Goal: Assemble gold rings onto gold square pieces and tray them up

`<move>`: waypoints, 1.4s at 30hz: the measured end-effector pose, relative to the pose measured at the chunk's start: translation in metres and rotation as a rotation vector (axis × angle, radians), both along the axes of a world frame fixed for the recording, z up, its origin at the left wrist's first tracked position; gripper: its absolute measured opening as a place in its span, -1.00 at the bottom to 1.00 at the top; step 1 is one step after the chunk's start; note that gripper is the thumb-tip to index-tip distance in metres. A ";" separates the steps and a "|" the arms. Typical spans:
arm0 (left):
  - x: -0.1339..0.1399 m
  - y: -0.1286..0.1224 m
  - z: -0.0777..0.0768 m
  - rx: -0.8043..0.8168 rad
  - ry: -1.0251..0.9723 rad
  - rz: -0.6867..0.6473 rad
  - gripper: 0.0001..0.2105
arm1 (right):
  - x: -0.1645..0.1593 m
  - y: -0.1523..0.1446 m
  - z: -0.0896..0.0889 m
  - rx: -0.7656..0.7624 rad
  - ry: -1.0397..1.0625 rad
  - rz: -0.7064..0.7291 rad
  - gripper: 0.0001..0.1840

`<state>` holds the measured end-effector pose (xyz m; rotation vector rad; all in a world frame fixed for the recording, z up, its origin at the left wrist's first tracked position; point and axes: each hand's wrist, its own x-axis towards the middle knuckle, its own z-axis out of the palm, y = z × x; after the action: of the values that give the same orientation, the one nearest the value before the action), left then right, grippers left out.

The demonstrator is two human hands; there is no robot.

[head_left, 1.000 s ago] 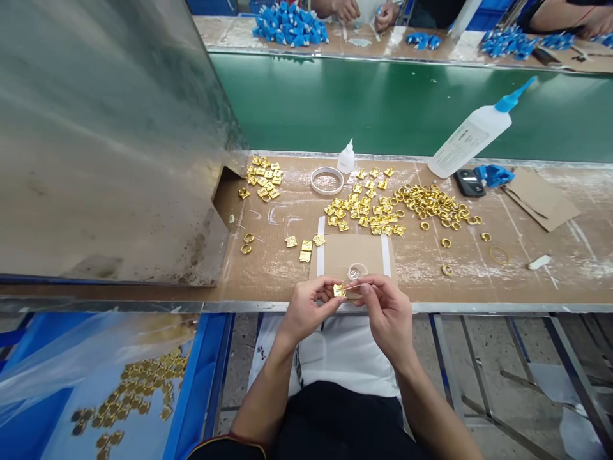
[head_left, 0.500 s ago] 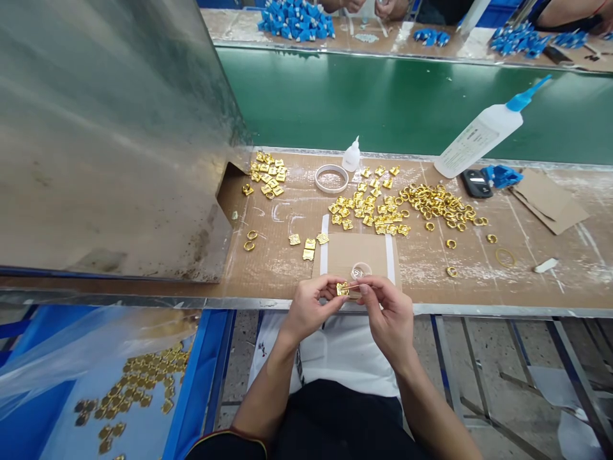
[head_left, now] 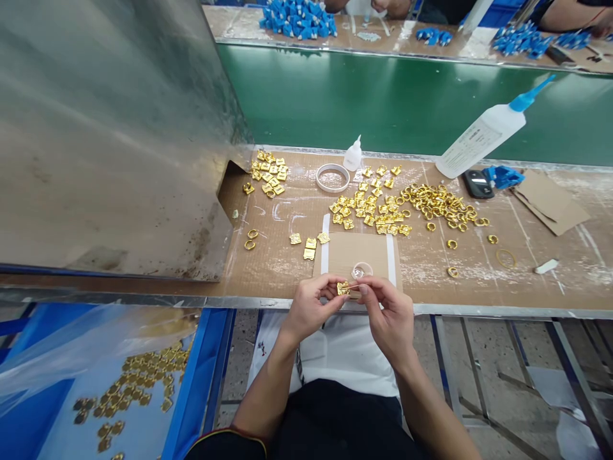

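Note:
My left hand (head_left: 311,306) pinches a small square gold piece (head_left: 342,288) over the front edge of the bench. Between the fingertips of my right hand (head_left: 390,313) is a thin stick (head_left: 353,286), its tip against the gold piece. Just behind my fingers sits a small round clear dish (head_left: 361,271) on a cardboard sheet (head_left: 335,252) edged with white tape. Several square gold pieces (head_left: 310,248) lie left of the sheet, and a larger group of gold pieces (head_left: 368,204) is spread behind it. Gold rings (head_left: 440,204) are heaped to the right.
A tape roll (head_left: 332,177), a small white bottle (head_left: 353,155) and a large tilted bottle (head_left: 481,140) stand at the back. A metal housing (head_left: 119,140) blocks the left. Below it, a blue bin (head_left: 211,364) contains gold pieces. Co-workers' hands show across the green belt (head_left: 359,96).
The view has shifted very slightly. Both hands keep nearly the same pose, with the stick still at the gold piece.

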<state>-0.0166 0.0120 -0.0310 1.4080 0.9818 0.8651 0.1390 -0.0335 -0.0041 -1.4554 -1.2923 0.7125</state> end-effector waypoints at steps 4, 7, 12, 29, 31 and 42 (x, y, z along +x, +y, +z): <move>0.000 0.000 0.000 -0.001 -0.003 0.000 -0.77 | 0.000 0.000 0.000 -0.003 -0.001 -0.002 -0.84; 0.000 0.000 0.000 0.005 -0.004 0.001 -0.78 | -0.001 0.000 0.000 -0.001 0.001 -0.005 -0.84; 0.001 0.000 0.001 0.011 0.006 0.002 -0.79 | -0.001 0.001 -0.001 -0.003 0.001 -0.013 -0.84; 0.001 0.000 0.001 0.035 0.010 0.009 -0.81 | -0.002 0.000 0.000 -0.008 0.005 -0.009 -0.79; 0.001 0.000 0.001 0.039 0.007 0.008 -0.81 | -0.002 -0.001 0.000 -0.007 0.000 -0.012 -0.78; 0.001 -0.001 -0.001 0.054 -0.006 0.020 -0.81 | 0.000 -0.001 0.002 -0.017 0.008 0.020 -0.83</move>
<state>-0.0153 0.0107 -0.0320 1.4422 0.9760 0.9158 0.1391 -0.0344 -0.0021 -1.4540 -1.2994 0.7430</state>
